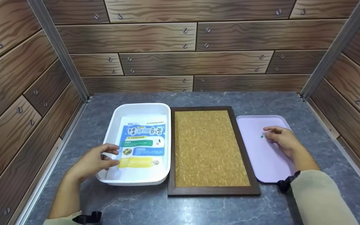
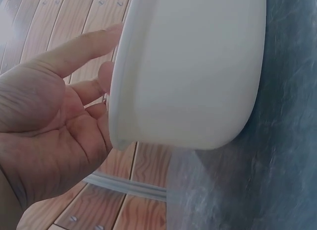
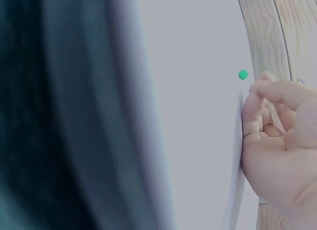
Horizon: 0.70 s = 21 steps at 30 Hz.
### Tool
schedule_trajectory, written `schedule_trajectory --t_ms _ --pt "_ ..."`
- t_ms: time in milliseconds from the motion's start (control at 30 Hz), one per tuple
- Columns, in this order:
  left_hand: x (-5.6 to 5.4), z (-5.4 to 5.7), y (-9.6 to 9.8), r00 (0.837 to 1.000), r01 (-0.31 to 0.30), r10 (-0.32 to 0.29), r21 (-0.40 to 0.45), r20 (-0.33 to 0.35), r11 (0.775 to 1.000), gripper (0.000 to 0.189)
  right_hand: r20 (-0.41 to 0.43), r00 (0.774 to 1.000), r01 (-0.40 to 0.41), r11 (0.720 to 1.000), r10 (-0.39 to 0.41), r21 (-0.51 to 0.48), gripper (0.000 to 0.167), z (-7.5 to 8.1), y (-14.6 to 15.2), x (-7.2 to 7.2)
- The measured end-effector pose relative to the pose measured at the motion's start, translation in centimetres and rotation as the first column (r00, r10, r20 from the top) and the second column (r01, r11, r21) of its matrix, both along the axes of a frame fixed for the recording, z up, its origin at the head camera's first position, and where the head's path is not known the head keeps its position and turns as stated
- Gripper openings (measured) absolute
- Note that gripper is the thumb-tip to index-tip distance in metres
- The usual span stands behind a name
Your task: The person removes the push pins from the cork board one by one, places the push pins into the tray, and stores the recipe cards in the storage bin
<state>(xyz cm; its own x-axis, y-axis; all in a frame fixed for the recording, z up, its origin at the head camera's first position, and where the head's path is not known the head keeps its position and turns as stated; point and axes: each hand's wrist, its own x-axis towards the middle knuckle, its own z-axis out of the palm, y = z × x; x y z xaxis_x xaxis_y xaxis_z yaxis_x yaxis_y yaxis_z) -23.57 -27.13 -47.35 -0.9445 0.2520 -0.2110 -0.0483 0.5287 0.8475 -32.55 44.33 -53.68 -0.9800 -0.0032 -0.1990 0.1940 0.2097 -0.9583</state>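
My left hand (image 1: 97, 161) hovers over the left rim of a white plastic tub (image 1: 142, 106), its thumb and fingers apart and loosely bent. The left wrist view has that hand (image 2: 59, 111) beside the tub's rim (image 2: 119, 91), some fingertips hidden behind it. Inside the tub lies a printed sheet (image 1: 142, 143) in blue, green and yellow. Over a lilac tray (image 1: 255, 156) is my right hand (image 1: 281, 140), fingers bent. A tiny green round piece (image 3: 242, 75) sits just beyond its thumb and index fingertips, apart from them; its exact kind is too small to tell.
A cork board (image 1: 209, 150) in a dark brown frame lies between the tub and the tray, close to both. All three rest on a grey marbled tabletop (image 1: 130, 206). Wood-patterned walls (image 1: 180, 62) enclose the back and sides.
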Motion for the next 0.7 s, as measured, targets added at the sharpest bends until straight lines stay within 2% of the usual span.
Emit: schedule_trajectory --t_ms 67,167,267,367,467,600,700 --pt "-0.1 0.0 0.3 1.000 -0.005 0.005 -0.006 -0.017 1.000 0.060 0.002 1.000 0.031 0.990 -0.031 -0.141 0.022 0.1 0.1 0.1" --pt "-0.2 0.0 0.9 0.999 -0.023 0.022 -0.013 -0.048 1.000 0.056 0.018 0.997 0.081 0.948 -0.080 -0.307 0.027 0.4 0.1 0.3" --pt "-0.3 0.2 1.7 0.997 -0.038 0.038 -0.003 -0.067 0.999 0.053 0.030 0.993 0.119 0.911 -0.117 -0.395 0.029 0.8 -0.2 0.6" --pt "-0.3 0.4 2.5 0.996 -0.040 0.042 0.019 -0.078 0.999 0.053 0.052 0.988 0.154 0.878 -0.146 -0.453 0.029 1.4 -0.8 0.9" --pt "-0.5 0.6 3.3 0.995 -0.038 0.042 0.053 -0.087 0.998 0.056 0.076 0.983 0.182 0.860 -0.166 -0.477 0.023 2.3 -1.6 1.0" --pt "-1.0 1.0 4.6 0.995 -0.033 0.041 0.091 -0.092 0.995 0.059 0.103 0.981 0.196 0.858 -0.167 -0.474 0.011 3.4 -3.0 0.8" --pt "-1.3 1.2 5.7 0.996 -0.038 0.047 0.100 -0.081 0.994 0.060 0.111 0.980 0.196 0.864 -0.162 -0.464 0.010 4.1 -4.3 0.7"
